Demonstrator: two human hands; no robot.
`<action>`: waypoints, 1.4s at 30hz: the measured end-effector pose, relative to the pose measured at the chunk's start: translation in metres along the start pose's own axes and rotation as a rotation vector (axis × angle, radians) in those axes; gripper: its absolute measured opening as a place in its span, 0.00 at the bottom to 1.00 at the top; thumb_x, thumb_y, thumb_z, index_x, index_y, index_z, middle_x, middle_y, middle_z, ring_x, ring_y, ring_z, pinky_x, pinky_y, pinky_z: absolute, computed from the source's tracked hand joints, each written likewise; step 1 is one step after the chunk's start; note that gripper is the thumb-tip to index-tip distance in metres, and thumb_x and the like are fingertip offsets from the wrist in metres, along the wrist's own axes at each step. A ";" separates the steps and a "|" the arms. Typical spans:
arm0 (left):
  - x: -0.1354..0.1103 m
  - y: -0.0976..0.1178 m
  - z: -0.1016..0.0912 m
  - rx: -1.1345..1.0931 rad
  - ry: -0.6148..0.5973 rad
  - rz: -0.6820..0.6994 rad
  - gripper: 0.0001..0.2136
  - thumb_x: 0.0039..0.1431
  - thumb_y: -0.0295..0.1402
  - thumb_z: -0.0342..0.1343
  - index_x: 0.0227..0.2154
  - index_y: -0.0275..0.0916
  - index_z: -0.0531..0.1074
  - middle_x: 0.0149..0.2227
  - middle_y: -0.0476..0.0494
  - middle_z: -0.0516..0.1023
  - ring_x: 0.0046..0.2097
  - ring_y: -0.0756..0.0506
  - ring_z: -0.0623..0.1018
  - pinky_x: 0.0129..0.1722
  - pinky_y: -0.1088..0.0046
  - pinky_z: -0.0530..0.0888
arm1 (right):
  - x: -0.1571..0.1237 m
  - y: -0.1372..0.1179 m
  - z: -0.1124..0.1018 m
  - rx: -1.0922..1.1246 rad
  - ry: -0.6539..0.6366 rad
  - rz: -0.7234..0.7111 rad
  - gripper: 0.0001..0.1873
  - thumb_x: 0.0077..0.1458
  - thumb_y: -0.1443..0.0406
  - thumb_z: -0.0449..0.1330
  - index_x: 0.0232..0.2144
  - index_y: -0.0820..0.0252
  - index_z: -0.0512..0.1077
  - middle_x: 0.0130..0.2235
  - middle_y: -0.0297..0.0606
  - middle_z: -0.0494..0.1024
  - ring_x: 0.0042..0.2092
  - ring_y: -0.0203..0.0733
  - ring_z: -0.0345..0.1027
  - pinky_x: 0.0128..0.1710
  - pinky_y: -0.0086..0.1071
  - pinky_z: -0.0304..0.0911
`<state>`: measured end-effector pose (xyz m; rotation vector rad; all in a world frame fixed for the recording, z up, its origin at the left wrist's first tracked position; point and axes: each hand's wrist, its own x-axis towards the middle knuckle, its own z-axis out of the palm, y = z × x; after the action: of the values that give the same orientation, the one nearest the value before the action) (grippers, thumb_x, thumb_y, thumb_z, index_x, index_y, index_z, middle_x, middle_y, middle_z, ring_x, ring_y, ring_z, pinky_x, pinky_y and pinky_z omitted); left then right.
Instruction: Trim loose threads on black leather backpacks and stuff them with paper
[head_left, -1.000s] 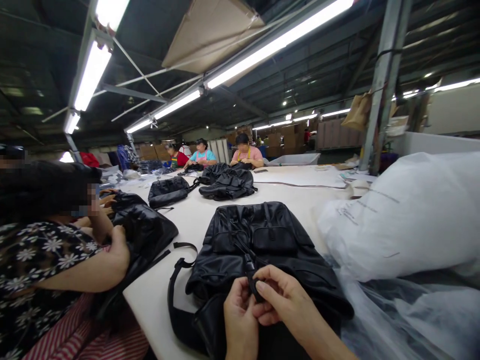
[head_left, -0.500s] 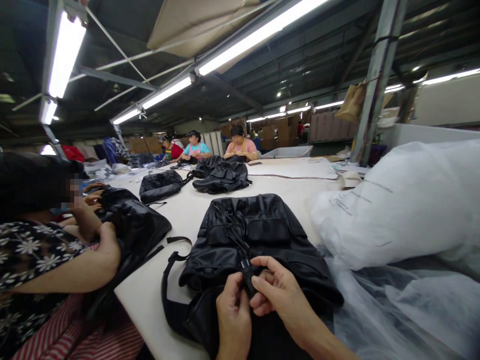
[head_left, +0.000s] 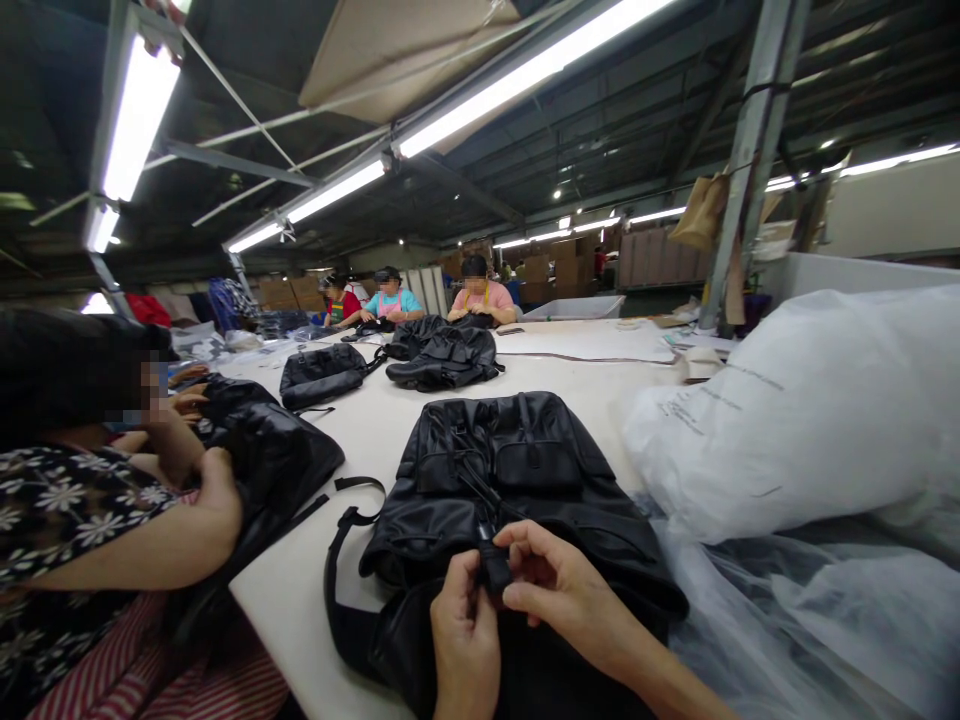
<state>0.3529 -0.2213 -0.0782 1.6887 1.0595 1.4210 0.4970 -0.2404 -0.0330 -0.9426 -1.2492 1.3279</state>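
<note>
A black leather-look backpack (head_left: pixel 529 462) with two front pockets lies on the table in front of me. From its middle comes a black drawcord (head_left: pixel 477 480), ending near me in a small black drawcord toggle (head_left: pixel 495 572). My left hand (head_left: pixel 466 625) pinches this toggle from the left, thumb and fingers closed on it. At its right side, my right hand (head_left: pixel 551 580) has thumb and index finger curled around the toggle, a small gap showing between them. The other right fingers are folded behind. A black shoulder strap (head_left: pixel 337 590) loops out at the bag's left.
More black backpacks (head_left: pixel 444 358) lie farther up the white table (head_left: pixel 570 372). Close on my left, a co-worker (head_left: pixel 97 500) handles another black bag (head_left: pixel 277 440). Several people sit at the far end. A large white plastic bag (head_left: pixel 795 420) bulges on the right.
My right thumb and index finger have loosened and spread a little, showing more of the toggle. My left hand keeps its pinch. The backpack has barely moved.
</note>
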 end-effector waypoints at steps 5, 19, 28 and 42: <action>0.000 -0.003 0.000 -0.002 0.001 0.006 0.07 0.59 0.27 0.52 0.39 0.40 0.72 0.32 0.49 0.79 0.33 0.47 0.79 0.35 0.77 0.73 | 0.001 0.007 0.005 0.039 0.027 -0.031 0.16 0.42 0.69 0.62 0.37 0.59 0.68 0.34 0.30 0.70 0.31 0.33 0.65 0.26 0.25 0.66; -0.004 -0.009 -0.002 -0.016 -0.001 0.040 0.05 0.57 0.30 0.55 0.36 0.39 0.73 0.27 0.50 0.77 0.29 0.48 0.76 0.34 0.78 0.74 | 0.002 0.007 -0.006 -0.098 -0.050 -0.036 0.16 0.44 0.71 0.61 0.39 0.59 0.67 0.29 0.27 0.69 0.32 0.34 0.65 0.32 0.26 0.60; -0.003 -0.011 -0.004 -0.052 0.008 -0.004 0.10 0.57 0.36 0.58 0.39 0.37 0.75 0.31 0.45 0.79 0.32 0.46 0.78 0.37 0.75 0.76 | 0.001 0.019 0.002 -0.400 0.124 -0.245 0.10 0.49 0.72 0.57 0.36 0.57 0.67 0.36 0.33 0.71 0.38 0.39 0.67 0.40 0.32 0.63; -0.001 -0.009 -0.005 -0.214 0.026 -0.196 0.25 0.53 0.53 0.62 0.46 0.38 0.77 0.46 0.38 0.82 0.46 0.38 0.81 0.45 0.68 0.79 | 0.002 0.017 -0.004 -0.327 0.020 -0.289 0.09 0.53 0.73 0.55 0.37 0.57 0.67 0.38 0.33 0.69 0.35 0.36 0.68 0.34 0.27 0.67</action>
<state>0.3463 -0.2185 -0.0861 1.3799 1.0173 1.3792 0.4977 -0.2370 -0.0499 -0.9524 -1.5520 0.9038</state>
